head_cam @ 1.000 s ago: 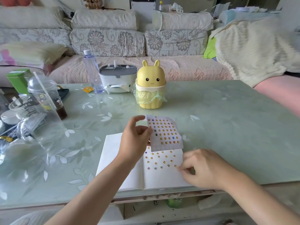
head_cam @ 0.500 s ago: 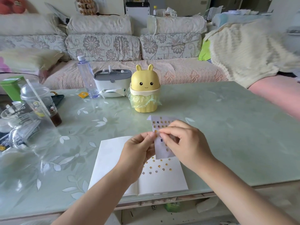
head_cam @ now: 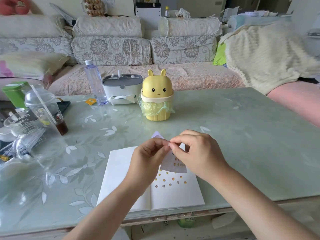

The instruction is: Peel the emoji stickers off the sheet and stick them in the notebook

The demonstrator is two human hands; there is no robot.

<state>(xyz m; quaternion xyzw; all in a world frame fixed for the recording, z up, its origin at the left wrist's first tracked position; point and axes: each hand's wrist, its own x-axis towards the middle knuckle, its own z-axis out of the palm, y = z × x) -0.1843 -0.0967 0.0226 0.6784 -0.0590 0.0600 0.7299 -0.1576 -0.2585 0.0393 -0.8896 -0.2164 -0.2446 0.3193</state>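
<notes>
Two grips, left hand and right hand, pinch sticker sheet.

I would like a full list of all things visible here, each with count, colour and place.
table: one, pale green, foreground
notebook: one, white, open at the table's near edge
sheet: one, pale purple, above the notebook
stickers: several, mostly yellow, notebook's right page
bin: one, yellow, mid-table
bottle: one, clear, left of the bin
tissue box: one, white and grey, between bottle and bin
cup: one, clear, table's left
sofa: one, floral grey, behind the table
left hand: one, pinches the sheet
right hand: one, pinches the sheet's top
</notes>
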